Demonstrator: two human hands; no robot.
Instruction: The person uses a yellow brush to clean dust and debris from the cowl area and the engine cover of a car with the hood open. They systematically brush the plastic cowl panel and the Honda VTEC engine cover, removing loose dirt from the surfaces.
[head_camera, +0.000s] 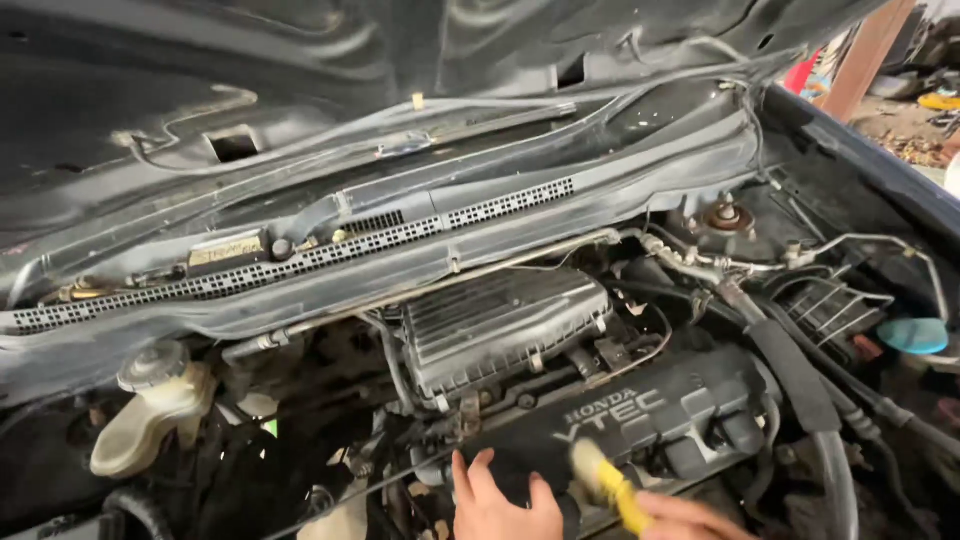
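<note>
Yellow blurred tool (610, 487) gripped in right hand (690, 520) | left hand (500, 505) splayed on ribbed black engine cover (650, 415)

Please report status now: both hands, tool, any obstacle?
Left hand flat on engine cover. Right hand holding yellow brush against it. Nothing blocking.

We see only part of our left hand (500, 505): the bottom edge cuts it off at the knuckles. Our right hand (690, 520) is cut off there too, so we cannot tell how its fingers close around the yellow tool (612, 487), whose tip is smeared by motion. The pale fluid reservoir (150, 410) drops into shadow. The teal cap (912, 335) sits by the right edge, what it closes hidden.
</note>
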